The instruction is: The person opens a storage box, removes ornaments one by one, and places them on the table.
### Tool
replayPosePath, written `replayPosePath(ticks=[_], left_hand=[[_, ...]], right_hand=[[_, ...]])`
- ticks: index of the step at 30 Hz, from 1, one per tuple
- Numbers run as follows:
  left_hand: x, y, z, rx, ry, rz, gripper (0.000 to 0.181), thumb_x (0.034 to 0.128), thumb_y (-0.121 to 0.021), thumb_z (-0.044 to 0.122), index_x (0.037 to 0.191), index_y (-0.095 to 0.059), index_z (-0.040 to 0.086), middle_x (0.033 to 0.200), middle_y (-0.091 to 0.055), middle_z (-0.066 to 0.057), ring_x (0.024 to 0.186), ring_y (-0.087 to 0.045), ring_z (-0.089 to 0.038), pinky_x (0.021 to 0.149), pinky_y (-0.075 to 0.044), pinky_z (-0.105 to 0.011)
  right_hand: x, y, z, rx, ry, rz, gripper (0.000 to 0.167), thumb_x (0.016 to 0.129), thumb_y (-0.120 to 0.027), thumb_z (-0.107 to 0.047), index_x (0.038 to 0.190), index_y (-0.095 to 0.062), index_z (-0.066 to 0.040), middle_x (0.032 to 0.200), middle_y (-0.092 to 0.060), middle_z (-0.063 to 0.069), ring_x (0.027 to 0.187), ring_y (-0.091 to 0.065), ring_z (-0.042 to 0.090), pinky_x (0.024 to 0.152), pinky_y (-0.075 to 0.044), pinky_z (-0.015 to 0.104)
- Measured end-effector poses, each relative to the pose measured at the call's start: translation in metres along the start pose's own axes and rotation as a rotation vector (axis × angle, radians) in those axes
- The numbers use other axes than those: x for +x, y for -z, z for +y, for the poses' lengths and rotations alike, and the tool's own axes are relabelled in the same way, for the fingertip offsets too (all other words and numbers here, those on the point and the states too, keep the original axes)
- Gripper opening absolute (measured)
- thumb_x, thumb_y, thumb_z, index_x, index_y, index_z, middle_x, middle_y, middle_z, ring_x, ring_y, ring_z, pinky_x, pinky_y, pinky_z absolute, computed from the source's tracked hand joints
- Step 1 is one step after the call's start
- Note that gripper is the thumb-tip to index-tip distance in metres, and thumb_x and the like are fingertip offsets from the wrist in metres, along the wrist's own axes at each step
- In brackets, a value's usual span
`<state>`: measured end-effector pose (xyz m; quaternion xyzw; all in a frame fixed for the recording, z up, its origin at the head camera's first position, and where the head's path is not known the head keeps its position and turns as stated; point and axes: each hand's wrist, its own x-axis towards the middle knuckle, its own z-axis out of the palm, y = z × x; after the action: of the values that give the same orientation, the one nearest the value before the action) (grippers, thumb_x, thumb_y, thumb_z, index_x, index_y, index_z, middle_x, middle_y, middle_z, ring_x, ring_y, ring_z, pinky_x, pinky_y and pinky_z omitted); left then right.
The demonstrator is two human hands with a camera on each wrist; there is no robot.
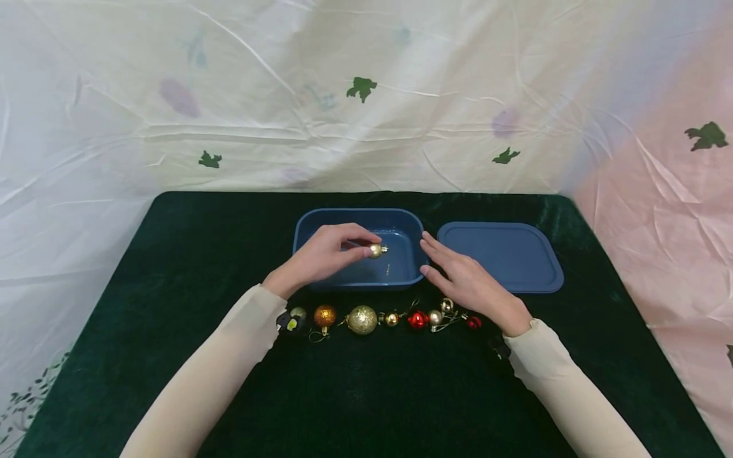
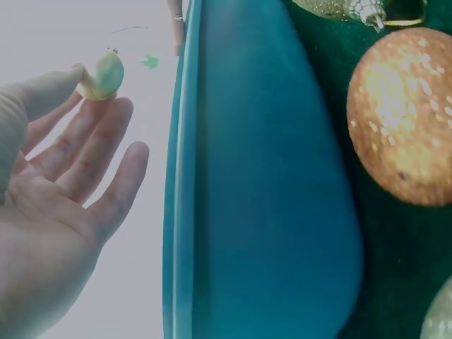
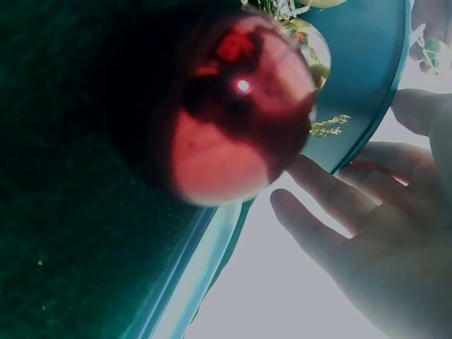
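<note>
My left hand [image 1: 326, 251] pinches a small gold Christmas bauble [image 1: 375, 250] between thumb and fingertips, over the blue plastic box [image 1: 349, 215]. In the left wrist view the bauble [image 2: 104, 76] sits at the thumb tip while the other fingers spread loosely. At the box's right end my right hand [image 1: 466, 280] is extended, fingers straight and apart from the thumb, at or against the rim; nothing is in its grasp. Up close in the right wrist view, a shiny red bauble [image 3: 244, 113] hides part of the scene.
In front of the box lies a row of baubles, including an orange one [image 1: 324, 315], a large gold glitter one [image 1: 363, 320] and a red one [image 1: 417, 320]. A blue lid [image 1: 501, 254] lies flat to the right. Dark green cloth [image 1: 355, 394] covers the table.
</note>
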<state>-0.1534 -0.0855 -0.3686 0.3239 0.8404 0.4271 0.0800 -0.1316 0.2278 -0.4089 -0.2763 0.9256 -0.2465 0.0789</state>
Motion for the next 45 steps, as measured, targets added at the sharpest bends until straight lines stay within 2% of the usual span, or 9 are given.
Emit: replayPosePath(ticks=[13, 20, 26, 32, 40, 45], left_hand=[[-0.03, 0.016, 0.007, -0.006, -0.007, 0.072, 0.028, 0.1013, -0.068, 0.015, 0.129, -0.072, 0.011, 0.124, -0.07, -0.001, 0.108, -0.065, -0.014, 0.098, -0.054, -0.037], [-0.046, 0.02, 0.009, -0.01, -0.013, 0.106, 0.028, 0.1016, -0.067, 0.013, 0.129, -0.071, 0.012, 0.127, -0.068, -0.003, 0.11, -0.065, -0.016, 0.093, -0.056, -0.042], [-0.059, 0.022, 0.008, -0.02, -0.008, 0.126, 0.029, 0.1005, -0.068, 0.014, 0.13, -0.071, 0.014, 0.127, -0.068, 0.0, 0.109, -0.065, -0.014, 0.092, -0.056, -0.041], [-0.076, 0.025, 0.006, -0.007, 0.038, 0.149, 0.03, 0.0989, -0.071, 0.017, 0.129, -0.071, 0.017, 0.125, -0.069, 0.002, 0.108, -0.065, -0.012, 0.09, -0.056, -0.042], [-0.103, 0.028, -0.001, -0.004, 0.082, 0.173, 0.03, 0.0986, -0.071, 0.017, 0.129, -0.071, 0.019, 0.126, -0.07, 0.004, 0.118, -0.064, -0.014, 0.101, -0.052, -0.052], [-0.119, 0.03, -0.007, 0.004, 0.13, 0.174, 0.029, 0.0993, -0.071, 0.02, 0.128, -0.071, 0.02, 0.125, -0.071, 0.006, 0.117, -0.065, -0.013, 0.101, -0.052, -0.054]], right_hand=[[-0.001, 0.0, 0.001, -0.017, 0.009, 0.011, 0.067, 0.111, -0.044, -0.045, 0.163, -0.03, -0.005, 0.173, -0.015, 0.006, 0.155, -0.026, 0.033, 0.121, -0.029, 0.056], [0.0, 0.0, 0.002, -0.029, 0.02, 0.016, 0.068, 0.111, -0.043, -0.046, 0.163, -0.029, -0.005, 0.173, -0.014, 0.006, 0.154, -0.026, 0.034, 0.121, -0.029, 0.057], [0.0, 0.0, 0.002, -0.025, 0.022, 0.014, 0.067, 0.111, -0.043, -0.045, 0.163, -0.029, -0.004, 0.173, -0.015, 0.006, 0.154, -0.026, 0.034, 0.121, -0.028, 0.057], [0.001, 0.0, 0.001, -0.025, 0.022, 0.013, 0.067, 0.111, -0.043, -0.045, 0.163, -0.029, -0.005, 0.173, -0.015, 0.007, 0.154, -0.026, 0.034, 0.121, -0.028, 0.057], [0.001, 0.0, 0.0, -0.014, 0.02, 0.008, 0.067, 0.111, -0.043, -0.045, 0.163, -0.029, -0.005, 0.173, -0.014, 0.007, 0.155, -0.025, 0.034, 0.121, -0.028, 0.057], [0.001, -0.001, 0.001, -0.006, 0.021, 0.008, 0.067, 0.111, -0.043, -0.044, 0.162, -0.029, -0.004, 0.173, -0.014, 0.008, 0.155, -0.025, 0.035, 0.121, -0.027, 0.057]])
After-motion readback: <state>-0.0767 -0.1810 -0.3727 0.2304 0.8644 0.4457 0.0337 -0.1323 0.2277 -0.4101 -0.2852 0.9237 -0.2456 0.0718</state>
